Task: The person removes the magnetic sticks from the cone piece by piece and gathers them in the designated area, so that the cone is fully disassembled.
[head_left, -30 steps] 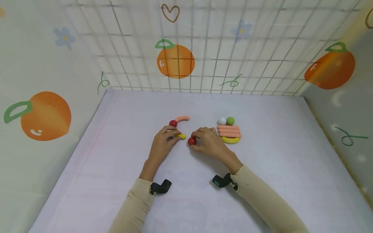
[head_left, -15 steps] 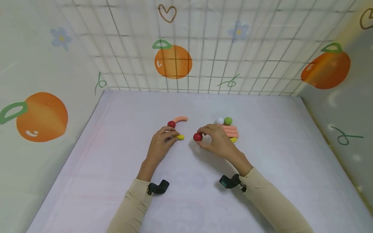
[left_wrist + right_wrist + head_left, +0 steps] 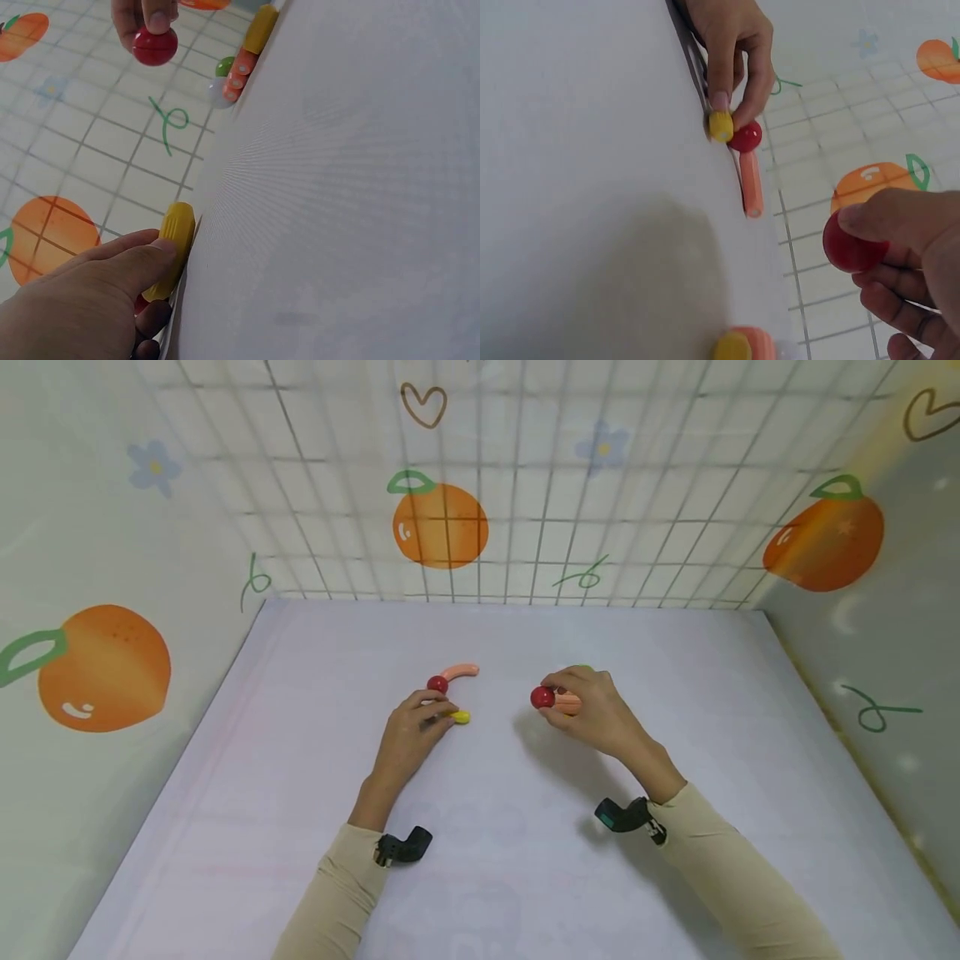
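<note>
My left hand pinches a yellow ridged toy banana between thumb and fingers, low at the tabletop. Just beyond those fingers lie a second red ball and a curved pink toy sausage. Raised over the table, my right hand holds a red ball with thumb and fingertips, its shadow falling on the cloth below. Behind that hand is a group mostly hidden in the head view; the left wrist view shows its pink sausages, yellow banana, green ball and white ball.
A pale cloth covers the table. Fabric walls with printed oranges and a grid close off the back and both sides. A black wrist camera is strapped at the left cuff, another camera at the right.
My right hand has lifted the red ball and carried it right and away from me, over the group there. The left hand keeps the toy banana in place; the head view shifts slightly.
</note>
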Demonstrator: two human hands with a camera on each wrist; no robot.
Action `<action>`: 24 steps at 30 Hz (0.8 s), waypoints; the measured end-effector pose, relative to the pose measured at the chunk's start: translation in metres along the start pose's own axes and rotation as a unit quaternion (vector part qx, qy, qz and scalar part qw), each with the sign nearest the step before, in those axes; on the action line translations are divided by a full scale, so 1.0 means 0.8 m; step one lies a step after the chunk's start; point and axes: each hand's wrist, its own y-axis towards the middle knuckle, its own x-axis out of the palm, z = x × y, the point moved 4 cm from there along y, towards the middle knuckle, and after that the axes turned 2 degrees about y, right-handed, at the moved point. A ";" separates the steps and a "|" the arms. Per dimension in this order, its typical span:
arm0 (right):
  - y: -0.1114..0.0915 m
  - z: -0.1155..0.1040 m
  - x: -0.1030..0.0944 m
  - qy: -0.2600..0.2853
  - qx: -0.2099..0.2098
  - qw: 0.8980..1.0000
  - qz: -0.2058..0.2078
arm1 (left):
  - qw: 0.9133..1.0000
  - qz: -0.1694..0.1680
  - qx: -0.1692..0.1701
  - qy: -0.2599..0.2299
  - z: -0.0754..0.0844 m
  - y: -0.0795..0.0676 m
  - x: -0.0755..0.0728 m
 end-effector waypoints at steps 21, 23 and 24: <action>-0.010 0.056 -0.048 -0.024 0.070 0.997 0.008 | 0.999 -0.014 -0.027 0.024 -0.007 -0.001 0.003; -0.010 0.062 -0.050 -0.031 0.074 0.997 0.007 | 0.999 -0.013 -0.027 0.024 -0.006 -0.001 0.003; -0.011 0.064 -0.051 -0.033 0.076 0.997 0.007 | 0.999 -0.013 -0.026 0.023 -0.005 -0.001 0.003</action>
